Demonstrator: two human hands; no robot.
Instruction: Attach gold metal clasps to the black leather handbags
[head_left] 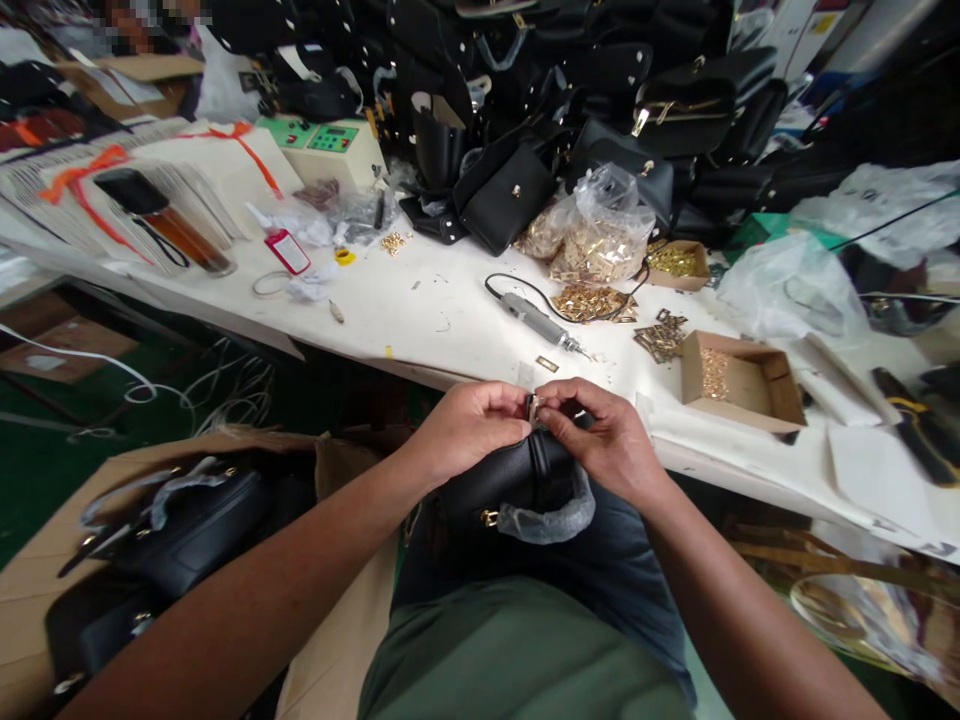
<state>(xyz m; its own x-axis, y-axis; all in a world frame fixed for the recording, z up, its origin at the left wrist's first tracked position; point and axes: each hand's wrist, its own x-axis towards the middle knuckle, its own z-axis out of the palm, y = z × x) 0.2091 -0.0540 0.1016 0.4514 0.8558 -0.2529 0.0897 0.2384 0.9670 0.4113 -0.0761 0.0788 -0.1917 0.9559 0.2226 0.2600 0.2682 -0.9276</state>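
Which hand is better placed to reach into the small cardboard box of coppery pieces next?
Likely the right hand: the cardboard box lies off to that side, farther from the left hand. Both are at the black handbag.

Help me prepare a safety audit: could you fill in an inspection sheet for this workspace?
Surface: white table, loose parts scattered on it.
Job's things: black bag at the person's lap, handle wrapped in plastic; small piece above it, partly hidden by fingers.
Clutter: heap of gold parts, filled plastic bag, open cardboard box.
Hands: left hand and right hand pinch the small piece.
Cables: black cord on a grey tool; tangled white cables below the table.
Surroundings: many more bags behind; carton at left.
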